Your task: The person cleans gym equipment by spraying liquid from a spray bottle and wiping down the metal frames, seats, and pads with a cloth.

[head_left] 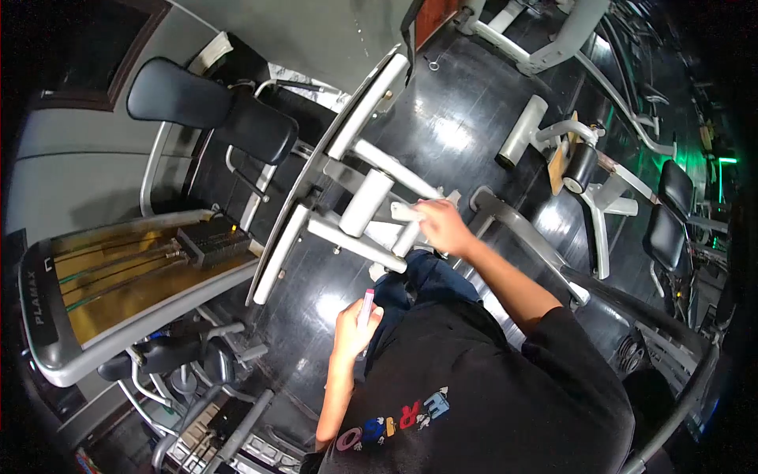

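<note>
White glare spots the dark floor (442, 95), green light (727, 160) glows at right, and warped edges fade to black.

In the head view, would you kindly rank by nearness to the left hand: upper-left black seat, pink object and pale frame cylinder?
1. Pink object, in the left hand.
2. Pale frame cylinder, ahead.
3. Black seat, at upper left.

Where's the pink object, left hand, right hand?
Pink object (366, 306): head view, middle of its visible part.
Left hand (353, 332): head view, middle of the hand.
Right hand (445, 227): head view, back of the hand.
</note>
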Available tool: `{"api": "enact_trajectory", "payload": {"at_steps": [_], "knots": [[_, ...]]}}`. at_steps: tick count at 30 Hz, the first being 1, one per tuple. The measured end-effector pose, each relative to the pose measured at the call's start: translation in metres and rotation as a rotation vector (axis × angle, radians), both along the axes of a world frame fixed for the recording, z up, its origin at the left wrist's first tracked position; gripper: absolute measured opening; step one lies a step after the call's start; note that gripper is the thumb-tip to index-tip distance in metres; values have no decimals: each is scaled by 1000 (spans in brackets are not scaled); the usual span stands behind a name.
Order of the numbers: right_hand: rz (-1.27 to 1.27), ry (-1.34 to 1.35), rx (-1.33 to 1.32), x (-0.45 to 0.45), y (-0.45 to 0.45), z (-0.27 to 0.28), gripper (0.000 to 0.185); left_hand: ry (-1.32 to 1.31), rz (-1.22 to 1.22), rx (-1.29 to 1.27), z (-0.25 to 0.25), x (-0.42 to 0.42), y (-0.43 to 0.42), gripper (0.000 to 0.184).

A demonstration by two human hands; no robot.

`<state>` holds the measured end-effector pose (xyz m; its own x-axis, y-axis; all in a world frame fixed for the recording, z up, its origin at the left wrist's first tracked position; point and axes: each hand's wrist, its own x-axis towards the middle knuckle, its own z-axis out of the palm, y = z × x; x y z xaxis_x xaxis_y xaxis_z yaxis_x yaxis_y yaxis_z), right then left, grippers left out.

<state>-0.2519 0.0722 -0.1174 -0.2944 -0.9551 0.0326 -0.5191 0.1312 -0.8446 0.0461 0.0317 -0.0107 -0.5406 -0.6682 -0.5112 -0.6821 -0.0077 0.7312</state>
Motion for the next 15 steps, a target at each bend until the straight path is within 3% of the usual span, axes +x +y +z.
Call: {"api": "enact_trajectory", "payload": {"at_steps": [2, 4, 14, 15], "knots": [[56, 101, 56, 43, 9, 0, 31, -1, 18, 28, -7, 12, 9, 24], [24, -26, 51, 66, 18, -5, 36, 9, 27, 54, -10, 20, 17, 24], [-172, 26, 32, 93, 5, -2, 35, 89, -211, -28, -7, 49, -6, 21], [-191, 3, 144, 95, -4, 5, 34, 85, -222, -66, -3, 56, -12, 22]]}}
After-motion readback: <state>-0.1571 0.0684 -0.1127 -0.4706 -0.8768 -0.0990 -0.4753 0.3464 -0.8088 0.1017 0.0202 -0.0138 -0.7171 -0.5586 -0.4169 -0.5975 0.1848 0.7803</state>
